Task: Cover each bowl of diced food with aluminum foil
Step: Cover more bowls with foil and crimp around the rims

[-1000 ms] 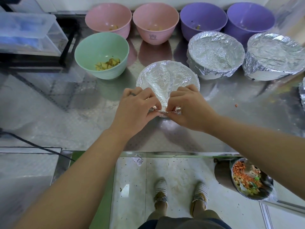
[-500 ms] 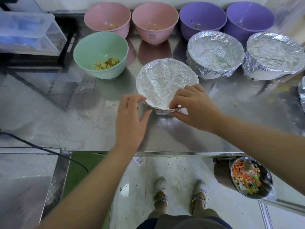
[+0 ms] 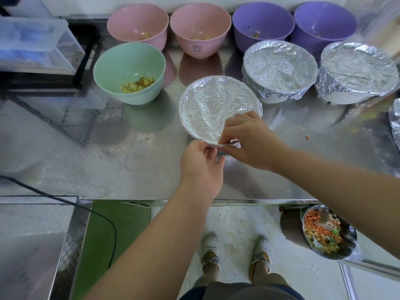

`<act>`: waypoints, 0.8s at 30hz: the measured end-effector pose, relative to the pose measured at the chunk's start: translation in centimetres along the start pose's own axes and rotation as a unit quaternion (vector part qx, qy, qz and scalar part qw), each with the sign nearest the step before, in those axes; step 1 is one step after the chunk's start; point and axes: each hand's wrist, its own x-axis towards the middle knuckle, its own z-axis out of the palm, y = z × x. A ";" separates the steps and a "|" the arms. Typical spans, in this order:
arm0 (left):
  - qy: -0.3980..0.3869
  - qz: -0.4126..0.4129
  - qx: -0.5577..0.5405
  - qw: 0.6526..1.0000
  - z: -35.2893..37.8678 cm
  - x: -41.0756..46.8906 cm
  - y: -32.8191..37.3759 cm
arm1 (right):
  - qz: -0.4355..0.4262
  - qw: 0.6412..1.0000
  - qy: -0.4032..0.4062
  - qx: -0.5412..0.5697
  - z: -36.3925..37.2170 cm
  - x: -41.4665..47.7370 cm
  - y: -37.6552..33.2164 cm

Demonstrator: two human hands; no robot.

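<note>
A foil-covered bowl [image 3: 214, 105] stands in the middle of the steel table [image 3: 108, 161]. My right hand [image 3: 249, 139] pinches the crumpled foil at the bowl's near rim. My left hand [image 3: 201, 167] reaches up to the same spot, palm turned up, its fingertips on the foil edge under the rim. Two more foil-covered bowls [image 3: 279, 68] [image 3: 357, 70] sit to the right. An uncovered green bowl [image 3: 129, 72] with diced yellow food stands to the left.
Along the back stand two pink bowls [image 3: 138, 24] [image 3: 200, 27] and two purple bowls [image 3: 263, 22] [image 3: 324, 20], uncovered. A clear plastic box [image 3: 36, 44] sits far left. More foil [image 3: 395, 124] shows at the right edge. A metal bowl of mixed scraps [image 3: 324, 232] stands below the table's front edge.
My left hand came off the foil, swung out to the left, then returned under the near rim with its palm up. My right hand kept its pinch on the foil edge.
</note>
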 end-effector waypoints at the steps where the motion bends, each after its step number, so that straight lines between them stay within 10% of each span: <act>1: -0.008 -0.005 -0.003 1.000 0.2 0.0 0.2 | -0.001 1.000 0.001 0.001 0.0 0.0 0.0; 9: 0.075 0.045 0.054 0.995 2.4 0.1 1.4 | -0.002 1.000 0.021 0.009 0.4 -0.1 -1.0; 12: 0.106 0.097 0.094 0.985 2.0 1.2 1.9 | 0.120 0.983 0.118 0.073 -0.3 -0.9 -0.5; 18: 0.087 0.135 0.256 0.953 2.4 0.7 1.9 | 0.435 0.813 0.276 0.271 -0.8 -1.3 0.3; 24: 0.079 0.150 0.283 0.944 2.6 0.6 1.9 | 0.503 0.725 0.268 0.387 0.2 -1.5 1.4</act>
